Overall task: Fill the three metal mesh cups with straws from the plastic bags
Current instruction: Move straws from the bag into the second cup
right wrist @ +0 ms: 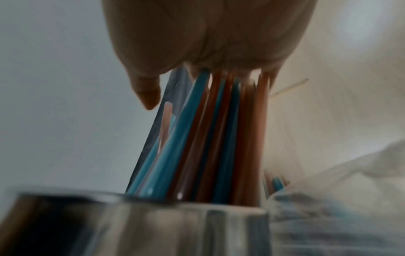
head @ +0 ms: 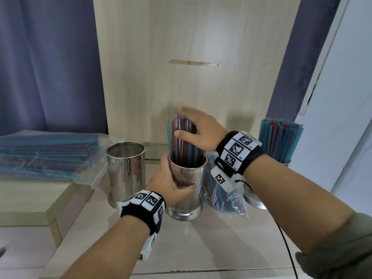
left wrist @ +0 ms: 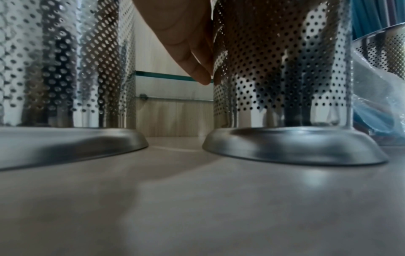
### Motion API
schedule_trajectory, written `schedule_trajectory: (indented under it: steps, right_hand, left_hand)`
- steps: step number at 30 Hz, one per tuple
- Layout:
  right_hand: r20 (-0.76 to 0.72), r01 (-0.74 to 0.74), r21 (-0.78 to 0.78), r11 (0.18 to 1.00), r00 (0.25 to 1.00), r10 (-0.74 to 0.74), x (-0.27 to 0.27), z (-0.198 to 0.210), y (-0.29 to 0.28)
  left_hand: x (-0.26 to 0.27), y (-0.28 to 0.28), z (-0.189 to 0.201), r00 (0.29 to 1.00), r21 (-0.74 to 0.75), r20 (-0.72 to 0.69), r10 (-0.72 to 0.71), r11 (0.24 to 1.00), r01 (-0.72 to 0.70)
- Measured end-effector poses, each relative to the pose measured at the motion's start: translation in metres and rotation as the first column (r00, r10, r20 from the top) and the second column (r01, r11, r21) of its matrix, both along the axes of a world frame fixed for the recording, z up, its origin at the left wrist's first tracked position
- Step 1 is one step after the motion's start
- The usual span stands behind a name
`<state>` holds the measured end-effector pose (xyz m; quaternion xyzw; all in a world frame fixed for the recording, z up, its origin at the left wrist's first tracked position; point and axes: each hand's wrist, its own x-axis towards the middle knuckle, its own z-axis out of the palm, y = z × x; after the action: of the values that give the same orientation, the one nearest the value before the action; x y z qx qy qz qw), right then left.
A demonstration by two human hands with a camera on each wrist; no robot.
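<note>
Three perforated metal cups stand on the counter. My left hand (head: 171, 184) grips the middle cup (head: 189, 190) (left wrist: 285, 78) round its side, and its fingers (left wrist: 197, 65) lie against the mesh. Blue and red straws (head: 183, 146) (right wrist: 219, 138) stand in that cup. My right hand (head: 199, 129) (right wrist: 208, 34) caps their upper ends, thumb on the near side and fingers arched over the top. The left cup (head: 125, 174) (left wrist: 65, 69) is empty. The right cup (head: 254, 196) is packed with straws (head: 279, 137). An opened bag of straws (head: 223, 196) lies between the middle and right cups.
Several sealed bags of straws (head: 44, 156) are stacked on a raised wooden step (head: 30, 200) at the left. A wooden panel (head: 191, 57) closes the back, with curtains on both sides. A black cable (head: 285, 244) runs under my right forearm.
</note>
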<state>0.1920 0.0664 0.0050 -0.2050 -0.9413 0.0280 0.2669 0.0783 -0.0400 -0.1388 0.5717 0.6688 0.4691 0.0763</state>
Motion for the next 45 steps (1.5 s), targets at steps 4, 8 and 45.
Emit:
schedule_trajectory:
  steps: [4,8,45]
  right_hand:
    - [-0.266,-0.108,-0.038,0.993,0.959,0.095,0.007,0.009,-0.004]
    - [-0.457,-0.152,-0.244,0.958,0.889,0.025,0.022,0.01,-0.003]
    - [0.15,0.542,-0.504,0.672,0.821,-0.55,0.031,-0.096,0.071]
  left_hand:
    - [0.0,0.0,0.001,1.0,-0.013,-0.002,-0.002,1.0,0.002]
    - [0.0,-0.001,0.001,1.0,-0.004,-0.001,0.001,1.0,-0.001]
    - [0.003,0.0,0.001,0.999,-0.038,0.007,0.049,0.998,-0.048]
